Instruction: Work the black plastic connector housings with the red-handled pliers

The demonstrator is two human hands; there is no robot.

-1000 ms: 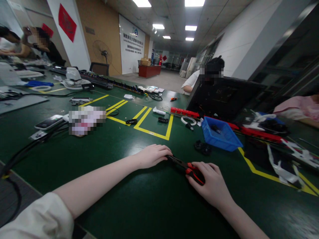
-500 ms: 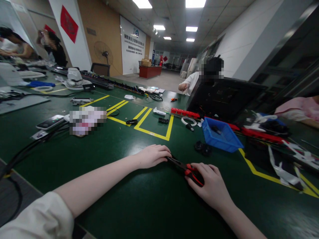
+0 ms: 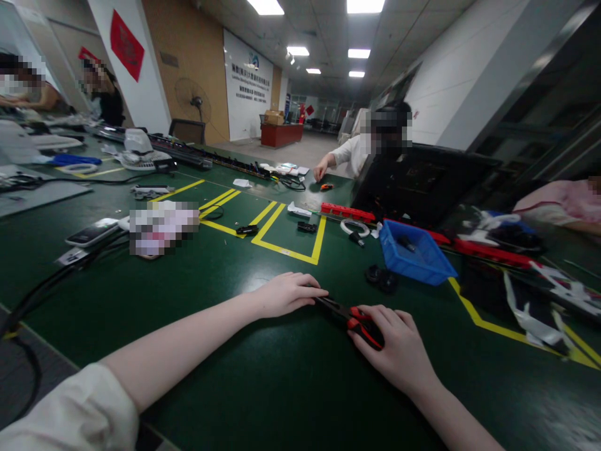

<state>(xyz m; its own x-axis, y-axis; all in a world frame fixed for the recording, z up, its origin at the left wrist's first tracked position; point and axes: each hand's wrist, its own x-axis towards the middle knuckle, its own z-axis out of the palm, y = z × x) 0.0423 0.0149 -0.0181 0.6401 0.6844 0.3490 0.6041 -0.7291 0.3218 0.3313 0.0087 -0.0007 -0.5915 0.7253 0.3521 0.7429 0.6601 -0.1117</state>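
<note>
My right hand [image 3: 393,341] is wrapped round the red and black handles of a pair of pliers [image 3: 360,327], low over the green table. The dark, narrow jaws point left and reach the fingertips of my left hand [image 3: 290,294]. That hand is closed, knuckles up, with its fingers together and one finger stretched along the jaw tips. What lies under its fingertips is hidden. Beyond my hands, a small black part [image 3: 307,227] lies inside a yellow tape outline, and another black part [image 3: 246,230] rests on the tape to its left.
At the right stands a blue bin [image 3: 417,254] with a dark object inside, and round black pieces [image 3: 380,278] lie before it. A phone [image 3: 164,229] and cables are at the left. Behind a large black panel [image 3: 422,181] a co-worker reaches towards a small orange item [image 3: 326,186].
One finger of my left hand has stretched out over the jaw tips. The pliers and my right hand have barely moved. The co-worker's hand has moved left and down to the orange item.
</note>
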